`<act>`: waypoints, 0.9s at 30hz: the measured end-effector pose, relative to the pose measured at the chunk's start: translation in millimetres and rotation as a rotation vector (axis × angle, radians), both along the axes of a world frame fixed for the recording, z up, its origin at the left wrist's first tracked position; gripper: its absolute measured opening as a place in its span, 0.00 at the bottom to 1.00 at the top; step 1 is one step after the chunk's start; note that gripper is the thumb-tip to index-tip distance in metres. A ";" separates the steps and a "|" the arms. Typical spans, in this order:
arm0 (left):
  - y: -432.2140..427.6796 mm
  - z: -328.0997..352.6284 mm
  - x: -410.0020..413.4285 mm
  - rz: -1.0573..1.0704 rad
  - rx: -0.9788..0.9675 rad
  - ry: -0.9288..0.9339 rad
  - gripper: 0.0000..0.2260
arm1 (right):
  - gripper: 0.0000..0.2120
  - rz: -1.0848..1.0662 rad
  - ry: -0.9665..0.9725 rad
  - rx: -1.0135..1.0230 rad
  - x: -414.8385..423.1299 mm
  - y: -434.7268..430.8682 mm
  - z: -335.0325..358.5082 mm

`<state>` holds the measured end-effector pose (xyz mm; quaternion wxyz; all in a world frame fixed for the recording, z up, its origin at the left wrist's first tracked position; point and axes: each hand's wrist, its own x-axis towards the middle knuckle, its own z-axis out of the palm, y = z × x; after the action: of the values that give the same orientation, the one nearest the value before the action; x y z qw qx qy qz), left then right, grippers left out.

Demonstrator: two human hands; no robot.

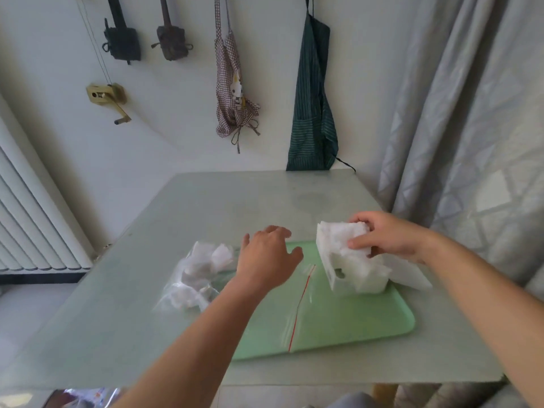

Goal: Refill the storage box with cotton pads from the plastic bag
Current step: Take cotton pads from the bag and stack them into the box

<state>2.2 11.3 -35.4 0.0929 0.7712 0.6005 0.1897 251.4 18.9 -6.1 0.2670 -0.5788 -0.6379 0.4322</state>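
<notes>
A white storage box (pixel 350 272) stands on the right part of a green tray (pixel 347 322), its open top filled with white cotton pads (pixel 341 231). My right hand (pixel 385 237) rests on top of the box, fingers pressed onto the pads. A clear plastic bag (pixel 194 278) with a red zip strip (pixel 300 304) lies across the tray's left side and the table, with several cotton pads still inside. Above the bag's middle hovers my left hand (pixel 268 254), fingers spread and holding nothing.
The tray sits on a pale glass-topped table (pixel 235 201). A white lid (pixel 409 273) lies flat behind the box at the right. Aprons and dark bags hang on the wall beyond; a grey curtain is at the right, a radiator at the left.
</notes>
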 end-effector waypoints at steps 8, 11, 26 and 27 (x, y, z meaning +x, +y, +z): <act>7.7 -15.9 54.7 -0.359 -0.227 0.024 0.14 | 0.02 -0.128 0.049 0.029 1.8 37.5 -21.2; 12.5 -28.1 54.8 -0.360 -0.235 0.047 0.13 | 0.03 -0.031 0.011 -0.006 -1.1 40.1 -30.2; 20.7 -38.9 46.4 -0.354 -0.251 -0.009 0.14 | 0.11 0.214 -0.859 0.169 -25.5 41.2 -32.2; 21.0 -39.7 46.4 -0.357 -0.255 -0.010 0.14 | 0.12 0.223 -0.875 0.187 -27.2 39.7 -33.0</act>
<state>48.7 32.3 -75.1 0.2248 0.8463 0.4732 0.0967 224.2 58.6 -39.1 -0.0246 -0.6083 -0.7851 0.1138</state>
